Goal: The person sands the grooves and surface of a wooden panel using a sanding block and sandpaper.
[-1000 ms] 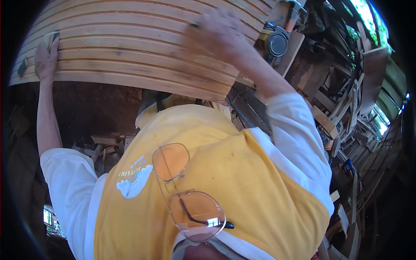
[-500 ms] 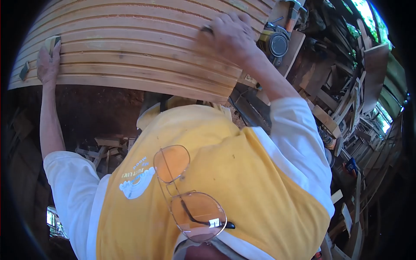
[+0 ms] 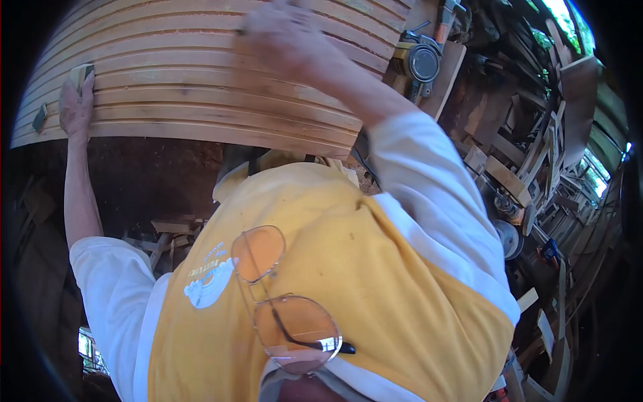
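Observation:
A wide wooden panel (image 3: pixel 167 78) with long parallel grooves spans the top of the view. At its left part, my left hand (image 3: pixel 76 107) is closed round a small wooden block (image 3: pixel 82 74) that rests on the panel. A small dark piece (image 3: pixel 40 118) lies to the left of this hand. My right hand (image 3: pixel 281 37) is over the middle of the panel, smeared by motion, with its fingers bent. Something dark shows at its left edge, too blurred to name.
A round-bodied power tool (image 3: pixel 422 62) and a hammer (image 3: pixel 447 17) lie right of the panel. Farther right are piled wood offcuts (image 3: pixel 507 179). More scraps (image 3: pixel 173 228) lie below the panel. Glasses (image 3: pixel 295 331) hang against the yellow shirt.
My right hand has moved left and upward across the panel, away from the power tool. My left hand keeps its place at the block.

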`<state>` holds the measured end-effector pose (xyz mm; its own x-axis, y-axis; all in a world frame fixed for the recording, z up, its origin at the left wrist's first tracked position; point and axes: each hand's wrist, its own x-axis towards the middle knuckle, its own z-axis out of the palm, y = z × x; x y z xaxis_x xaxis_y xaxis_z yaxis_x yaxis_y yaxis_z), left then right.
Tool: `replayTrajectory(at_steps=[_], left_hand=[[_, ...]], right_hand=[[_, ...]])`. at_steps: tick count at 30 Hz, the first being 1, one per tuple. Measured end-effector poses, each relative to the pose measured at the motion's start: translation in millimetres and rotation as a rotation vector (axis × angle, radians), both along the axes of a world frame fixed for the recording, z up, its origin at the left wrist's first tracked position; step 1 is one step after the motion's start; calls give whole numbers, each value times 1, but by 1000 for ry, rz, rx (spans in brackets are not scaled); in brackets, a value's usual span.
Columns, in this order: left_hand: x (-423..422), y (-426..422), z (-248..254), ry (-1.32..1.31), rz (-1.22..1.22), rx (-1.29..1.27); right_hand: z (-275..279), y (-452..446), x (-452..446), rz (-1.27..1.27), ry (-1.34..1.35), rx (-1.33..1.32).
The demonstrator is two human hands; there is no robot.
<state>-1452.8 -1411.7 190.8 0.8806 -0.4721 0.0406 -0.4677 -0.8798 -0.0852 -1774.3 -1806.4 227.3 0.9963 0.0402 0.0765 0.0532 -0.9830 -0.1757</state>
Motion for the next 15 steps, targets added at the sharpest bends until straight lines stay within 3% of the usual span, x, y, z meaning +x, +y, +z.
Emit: replayTrajectory(at_steps=[4,6,9,11,15], left_hand=[[7,5,-5,47,-8,-7],[10,8,-6,40,-2,-3],[8,7,-6,7,-26,-20],[6,8,-4,-9,-57,-18],[2,2,0,-15,-23,-25]], right_hand=[[-1,0,-1,-22,-33,76],[9,-38,-56,-31,117,-97],[19,-94,-143,-168,200,-134],[13,-106,-165,-101,71,-147],[8,-41,-65,17,-31,-124]])
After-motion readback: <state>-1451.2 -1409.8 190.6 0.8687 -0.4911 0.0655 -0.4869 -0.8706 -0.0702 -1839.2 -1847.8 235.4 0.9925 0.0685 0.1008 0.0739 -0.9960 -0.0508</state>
